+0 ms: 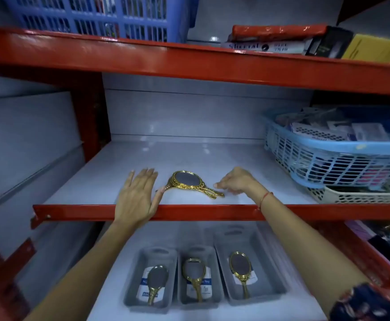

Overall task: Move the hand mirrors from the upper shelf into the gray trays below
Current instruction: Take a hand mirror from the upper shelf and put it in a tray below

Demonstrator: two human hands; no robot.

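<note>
A small stack of gold-framed hand mirrors lies near the front of the white upper shelf, handles pointing right. My left hand is flat and open just left of the stack, thumb tip by the frame. My right hand hovers right of the handles, fingers loosely curled, holding nothing. On the shelf below stand three gray trays: left, middle and right. Each holds one gold mirror, handle toward me.
A red shelf beam runs under both wrists. A blue basket full of packets sits on a white basket at the right of the upper shelf. Above are another blue basket and boxes.
</note>
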